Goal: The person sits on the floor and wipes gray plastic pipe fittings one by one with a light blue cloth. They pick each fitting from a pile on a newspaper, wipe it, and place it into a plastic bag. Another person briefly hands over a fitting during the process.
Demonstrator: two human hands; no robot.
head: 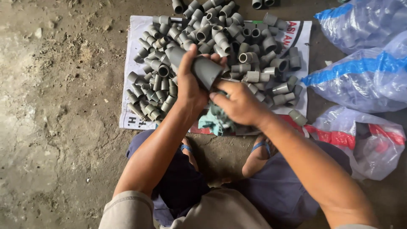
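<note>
Crouched knees [186,186], left hand [190,87] fingers gripping grey fitting [205,70], right hand [239,104] perhaps clutching rag [214,121], dirt floor [55,106].

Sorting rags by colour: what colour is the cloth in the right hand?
Teal-green cloth, bunched under the right hand; head view.

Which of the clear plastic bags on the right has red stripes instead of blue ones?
The bag nearest the person, lowest in the picture beside the right arm. It has red bands; the two bags above it have blue bands.
</note>
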